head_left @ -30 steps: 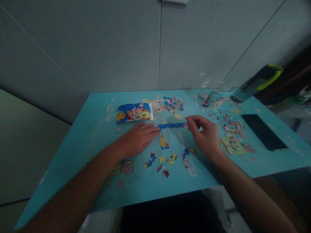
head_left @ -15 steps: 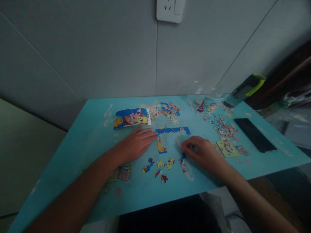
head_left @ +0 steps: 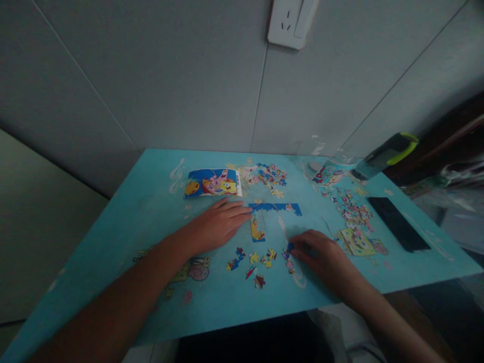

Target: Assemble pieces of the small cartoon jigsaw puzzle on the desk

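We've got the left hand [head_left: 219,224] flat on the worktop [head_left: 223,312], open, fingers out straight, tips at the left end of the blue strip [head_left: 272,206]. Looks like light contact there, nothing pinched. Right hand [head_left: 317,249] is low at the near side, thumb and forefinger brought nearly together at a small blue piece [head_left: 290,247]. We can't tell if that grip is closed on it or only touching.

The strip lies flat in front of us, between the hands and a bit beyond them. The yellow section [head_left: 257,234] sits below its left end; too dim to say if they're joined. A pink-and-blue cluster [head_left: 289,264] is just beside the right fingertips; loose yellow pieces [head_left: 269,257] and a dark red piece [head_left: 259,281] lie left of it. Picture sheet [head_left: 212,182] and far heap [head_left: 274,175] are behind.

Handling, our read: pieces look like thin card, so very light, fairly stiff, easy to skid on a smooth top. Tabs are probably the weak spot. Best hold is thumb and finger on opposite edges, off the tabs. We'd treat the strip as fragile at its joints: press flat, slide, don't lift by one end.
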Demonstrator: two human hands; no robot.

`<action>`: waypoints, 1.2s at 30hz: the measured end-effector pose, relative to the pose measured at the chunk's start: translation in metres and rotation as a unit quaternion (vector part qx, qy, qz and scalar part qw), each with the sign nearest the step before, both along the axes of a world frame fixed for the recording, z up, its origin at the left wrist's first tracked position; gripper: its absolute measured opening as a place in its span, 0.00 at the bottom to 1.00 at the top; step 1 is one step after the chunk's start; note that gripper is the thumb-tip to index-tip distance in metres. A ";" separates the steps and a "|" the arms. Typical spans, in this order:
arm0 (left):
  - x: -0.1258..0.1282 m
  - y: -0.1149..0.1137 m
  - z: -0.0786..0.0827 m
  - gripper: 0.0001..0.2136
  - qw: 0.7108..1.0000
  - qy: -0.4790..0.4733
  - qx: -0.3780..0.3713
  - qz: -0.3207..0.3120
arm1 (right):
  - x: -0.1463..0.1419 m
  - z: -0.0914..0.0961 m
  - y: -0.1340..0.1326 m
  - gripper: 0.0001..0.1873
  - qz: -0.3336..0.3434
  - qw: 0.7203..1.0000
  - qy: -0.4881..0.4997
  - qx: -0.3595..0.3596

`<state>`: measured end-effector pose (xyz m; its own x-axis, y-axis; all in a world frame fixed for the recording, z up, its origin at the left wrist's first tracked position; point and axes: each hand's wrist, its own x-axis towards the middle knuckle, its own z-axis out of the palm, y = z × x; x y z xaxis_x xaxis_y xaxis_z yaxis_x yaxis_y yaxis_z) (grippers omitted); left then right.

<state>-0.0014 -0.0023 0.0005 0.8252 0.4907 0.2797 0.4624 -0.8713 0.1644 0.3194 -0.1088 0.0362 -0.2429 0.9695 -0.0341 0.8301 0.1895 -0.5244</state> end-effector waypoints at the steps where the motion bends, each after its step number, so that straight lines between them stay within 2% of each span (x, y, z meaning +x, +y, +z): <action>1: 0.000 0.000 0.000 0.19 1.000 -0.003 0.001 0.000 | 0.004 -0.001 0.000 0.09 -0.007 1.000 -0.001 0.002; 8: 0.001 0.001 -0.002 0.19 1.000 -0.007 0.020 -0.003 | 0.022 0.000 -0.005 0.07 -0.031 0.998 -0.034 0.038; 14: 0.001 0.001 -0.003 0.19 1.000 0.004 0.028 -0.004 | 0.011 0.002 -0.013 0.10 0.000 0.997 -0.059 0.055; 17: 0.001 0.000 -0.002 0.19 1.000 0.010 0.024 0.002 | 0.005 0.000 -0.013 0.09 -0.012 0.997 -0.059 0.056; 27: 0.003 -0.001 0.003 0.19 1.000 0.003 0.015 0.005 | 0.002 0.001 0.002 0.03 -0.024 1.000 0.010 -0.006; 32: 0.003 -0.003 0.005 0.18 1.000 0.008 0.015 0.008 | -0.015 0.009 0.018 0.09 -0.023 0.996 0.080 -0.031; 36: 0.003 -0.003 0.005 0.18 1.000 0.000 0.017 0.007 | -0.034 0.010 0.036 0.09 0.009 0.993 0.103 -0.050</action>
<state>0.0016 -0.0055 0.0058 0.8189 0.4914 0.2966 0.4738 -0.8704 0.1340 0.2857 -0.0731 0.0466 -0.2724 0.9590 -0.0783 0.6996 0.1415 -0.7004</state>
